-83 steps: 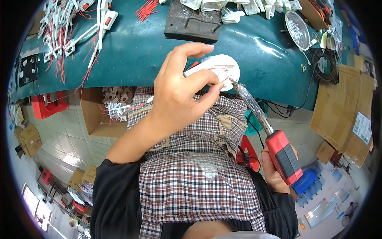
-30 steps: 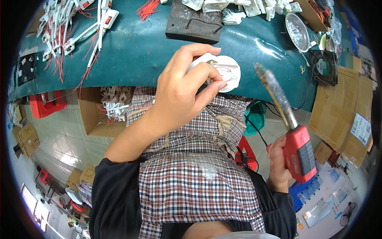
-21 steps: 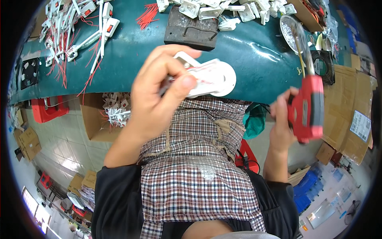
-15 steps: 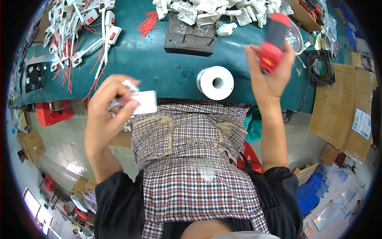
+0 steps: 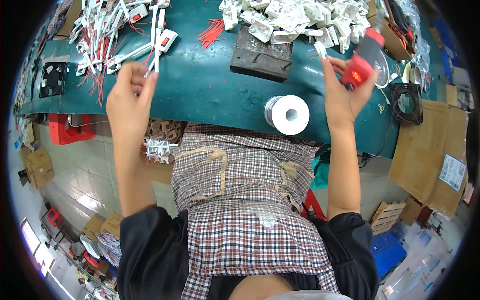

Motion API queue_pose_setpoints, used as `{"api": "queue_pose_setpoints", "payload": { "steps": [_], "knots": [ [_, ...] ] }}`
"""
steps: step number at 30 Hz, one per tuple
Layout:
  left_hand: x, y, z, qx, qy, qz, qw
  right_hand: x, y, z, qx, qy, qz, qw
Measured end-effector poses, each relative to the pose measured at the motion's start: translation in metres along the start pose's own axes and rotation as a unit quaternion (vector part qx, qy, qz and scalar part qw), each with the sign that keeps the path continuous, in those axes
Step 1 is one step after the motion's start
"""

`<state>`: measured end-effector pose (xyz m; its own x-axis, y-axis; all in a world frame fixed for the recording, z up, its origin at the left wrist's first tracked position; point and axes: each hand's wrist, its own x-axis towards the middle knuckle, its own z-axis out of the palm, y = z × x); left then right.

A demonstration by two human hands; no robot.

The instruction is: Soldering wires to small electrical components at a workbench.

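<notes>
My left hand (image 5: 129,96) is raised over the green table's (image 5: 200,95) left side. Its fingertips are pinched on a slim white plastic part (image 5: 156,52) at the edge of a pile of white parts with red wires (image 5: 112,35). My right hand (image 5: 344,95) grips a red-handled hand tool (image 5: 362,67), tip pointing up and away. Its fingers also touch a small white piece (image 5: 320,50) at the edge of a heap of white plastic housings (image 5: 305,17). A white spool of solder wire (image 5: 290,114) stands near the table's front edge between my hands.
A dark metal block (image 5: 262,52) and a bunch of loose red wires (image 5: 212,32) lie mid-table. Small black fans sit at the left (image 5: 52,79) and right (image 5: 404,95). Below are a carton of white parts (image 5: 162,140), a red crate (image 5: 75,131) and cardboard sheets (image 5: 430,155).
My left hand carried a white part from above the spool leftward to the wired pile. My right hand lifted the red tool from beside my lap up to the table's right side.
</notes>
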<state>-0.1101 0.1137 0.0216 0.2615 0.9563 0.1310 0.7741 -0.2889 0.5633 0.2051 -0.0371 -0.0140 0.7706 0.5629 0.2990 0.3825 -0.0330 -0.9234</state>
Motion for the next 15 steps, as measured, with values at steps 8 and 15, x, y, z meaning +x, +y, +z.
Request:
{"api": "queue_pose_setpoints", "payload": {
  "steps": [8, 15],
  "knots": [
    [0.049, 0.002, 0.037, 0.198, 0.057, 0.021, 0.978, -0.066, -0.045, -0.047, -0.016, -0.178, -0.09, 0.98],
    [0.056, -0.015, 0.049, 0.191, 0.046, 0.017, 0.98, -0.088, -0.026, -0.051, -0.101, -0.148, -0.249, 0.952]
  ]
}}
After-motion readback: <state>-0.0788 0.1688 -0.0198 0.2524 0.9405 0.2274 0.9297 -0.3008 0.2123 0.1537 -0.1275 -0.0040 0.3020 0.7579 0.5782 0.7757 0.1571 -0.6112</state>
